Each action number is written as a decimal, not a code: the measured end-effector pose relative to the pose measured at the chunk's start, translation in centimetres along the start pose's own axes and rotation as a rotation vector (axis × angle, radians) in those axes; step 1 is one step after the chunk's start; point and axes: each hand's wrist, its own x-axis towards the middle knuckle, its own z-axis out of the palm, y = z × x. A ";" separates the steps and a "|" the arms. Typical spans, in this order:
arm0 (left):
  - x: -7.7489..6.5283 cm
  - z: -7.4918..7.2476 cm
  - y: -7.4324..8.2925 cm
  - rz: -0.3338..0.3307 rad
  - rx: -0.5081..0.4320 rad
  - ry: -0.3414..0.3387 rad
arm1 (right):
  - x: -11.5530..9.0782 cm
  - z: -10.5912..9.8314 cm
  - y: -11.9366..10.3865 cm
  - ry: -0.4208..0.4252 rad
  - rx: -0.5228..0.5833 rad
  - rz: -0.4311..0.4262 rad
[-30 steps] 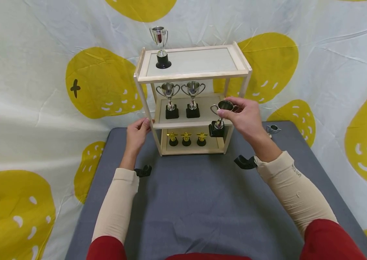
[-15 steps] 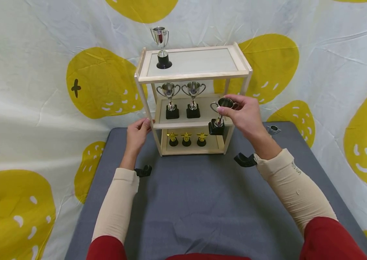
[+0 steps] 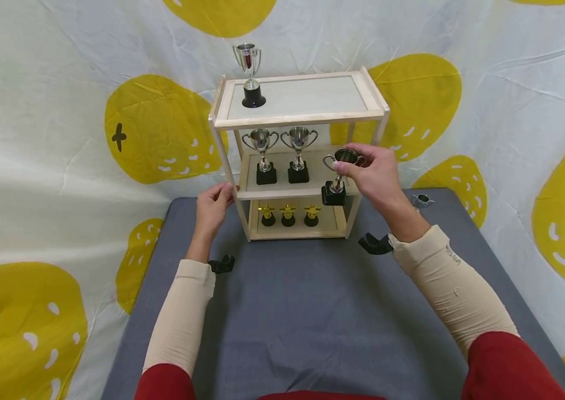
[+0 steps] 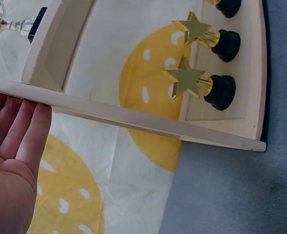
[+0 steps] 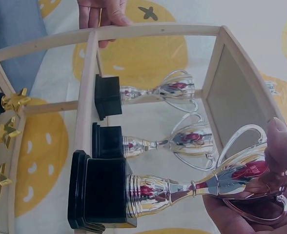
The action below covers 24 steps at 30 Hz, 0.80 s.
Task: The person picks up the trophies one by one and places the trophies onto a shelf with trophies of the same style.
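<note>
My right hand point(image 3: 374, 169) pinches a silver trophy cup point(image 5: 231, 178) by its bowl, thumb in front and fingers behind. Slightly tilted, its black square base point(image 3: 334, 194) is at the right front edge of the middle tier; contact with the board cannot be told. Two matching trophy cups, one left point(image 3: 264, 172) and one right point(image 3: 298, 171), stand upright on that tier. My left hand point(image 3: 212, 208) grips the left side of the wooden shelf point(image 3: 297, 118) at middle-tier height, its fingers point(image 4: 26, 126) against the upright.
A taller silver trophy point(image 3: 251, 83) stands at the left of the top tier. Several gold star trophies point(image 4: 187, 80) line the bottom tier. Another silver cup point(image 3: 422, 201) is on the grey table point(image 3: 292, 311) behind my right wrist. A patterned cloth point(image 3: 502, 111) hangs behind.
My right hand has raised the trophy slightly and brought its base a little nearer the middle tier. The left hand stays at the shelf's side.
</note>
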 end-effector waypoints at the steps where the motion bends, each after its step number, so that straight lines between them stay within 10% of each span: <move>1: 0.0 0.0 0.0 0.000 0.003 0.001 | 0.1 0.1 0.0 0.001 -0.003 -0.002; 24: 1.2 -0.4 -2.5 0.009 -0.014 0.003 | 1.9 1.2 0.6 0.024 -0.090 -0.016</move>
